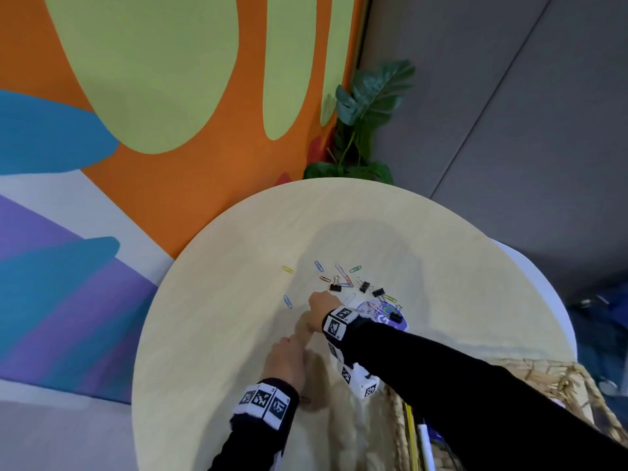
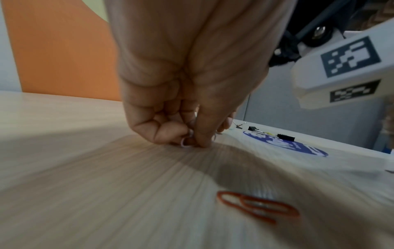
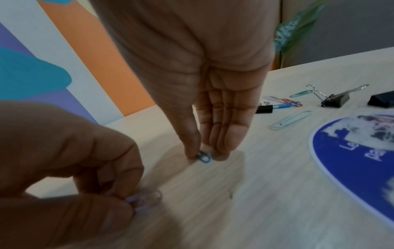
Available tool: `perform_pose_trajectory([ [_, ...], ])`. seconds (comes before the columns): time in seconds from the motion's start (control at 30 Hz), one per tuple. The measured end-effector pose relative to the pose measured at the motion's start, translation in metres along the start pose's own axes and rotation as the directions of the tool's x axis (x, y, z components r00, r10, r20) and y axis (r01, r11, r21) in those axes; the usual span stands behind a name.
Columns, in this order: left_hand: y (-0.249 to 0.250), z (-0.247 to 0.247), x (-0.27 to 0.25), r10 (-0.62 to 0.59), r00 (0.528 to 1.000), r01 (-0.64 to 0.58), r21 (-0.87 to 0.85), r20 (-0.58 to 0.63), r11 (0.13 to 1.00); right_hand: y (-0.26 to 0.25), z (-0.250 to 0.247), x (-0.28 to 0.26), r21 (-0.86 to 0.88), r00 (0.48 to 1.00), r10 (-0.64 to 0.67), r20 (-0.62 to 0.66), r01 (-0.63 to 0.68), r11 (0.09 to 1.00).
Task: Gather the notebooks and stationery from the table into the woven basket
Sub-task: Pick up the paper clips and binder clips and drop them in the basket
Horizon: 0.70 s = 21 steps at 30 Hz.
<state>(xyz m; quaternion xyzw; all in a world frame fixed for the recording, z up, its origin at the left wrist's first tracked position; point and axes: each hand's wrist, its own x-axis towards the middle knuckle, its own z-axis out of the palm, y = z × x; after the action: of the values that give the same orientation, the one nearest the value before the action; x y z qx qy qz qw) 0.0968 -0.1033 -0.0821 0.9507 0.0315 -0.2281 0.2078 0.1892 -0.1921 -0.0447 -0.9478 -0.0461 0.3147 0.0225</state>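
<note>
My left hand (image 2: 192,143) pinches a lilac paper clip (image 2: 185,144) against the round table (image 1: 210,334). Just beyond it, my right hand (image 3: 202,155) pinches a blue paper clip (image 3: 204,157) on the tabletop. In the head view the left hand (image 1: 287,355) and right hand (image 1: 319,305) nearly touch. Several coloured paper clips (image 1: 339,275) and black binder clips (image 1: 364,286) lie scattered behind them. A red paper clip (image 2: 255,206) lies below my left wrist. The woven basket (image 1: 577,379) stands at the near right, under my right forearm.
A round blue printed disc (image 3: 351,160) lies right of my hands with clips on it. A yellow item (image 1: 411,433) and a white pen (image 1: 426,443) stand in the basket. A potted plant (image 1: 367,107) stands behind the table, by the painted wall.
</note>
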Motion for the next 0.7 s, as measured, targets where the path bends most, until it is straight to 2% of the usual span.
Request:
perform_pose_trajectory([
  [0.13, -0.006, -0.001, -0.004, 0.031, 0.999, -0.034, -0.095, -0.03, 0.995, 0.002, 0.011, 0.007, 0.012, 0.999, -0.026, -0.045, 0.027, 1.0],
  [0.2, -0.008, -0.003, -0.008, 0.032, 0.998, -0.039, -0.138, -0.051, 0.99, 0.001, 0.016, 0.012, 0.036, 0.998, 0.003, -0.056, -0.001, 0.999],
  [0.4, -0.013, -0.009, -0.02, -0.006, 0.998, -0.008, -0.206, -0.07, 0.978, 0.003, 0.004, 0.0, 0.023, 0.999, -0.051, -0.006, 0.051, 0.998],
  [0.5, -0.013, -0.008, -0.028, -0.02, 0.998, 0.003, -0.276, -0.057, 0.961, 0.016, -0.032, -0.033, 0.105, 0.989, -0.134, -0.057, 0.14, 0.985],
  [0.6, -0.009, -0.009, -0.039, 0.035, 0.993, -0.069, -0.318, -0.111, 0.946, 0.047, -0.066, -0.092, 0.228, 0.958, -0.197, -0.207, 0.243, 0.943],
  [0.7, 0.002, -0.013, -0.053, 0.101, 0.985, -0.15, -0.394, -0.142, 0.907, 0.09, -0.068, -0.157, 0.248, 0.925, -0.205, -0.32, 0.29, 0.924],
])
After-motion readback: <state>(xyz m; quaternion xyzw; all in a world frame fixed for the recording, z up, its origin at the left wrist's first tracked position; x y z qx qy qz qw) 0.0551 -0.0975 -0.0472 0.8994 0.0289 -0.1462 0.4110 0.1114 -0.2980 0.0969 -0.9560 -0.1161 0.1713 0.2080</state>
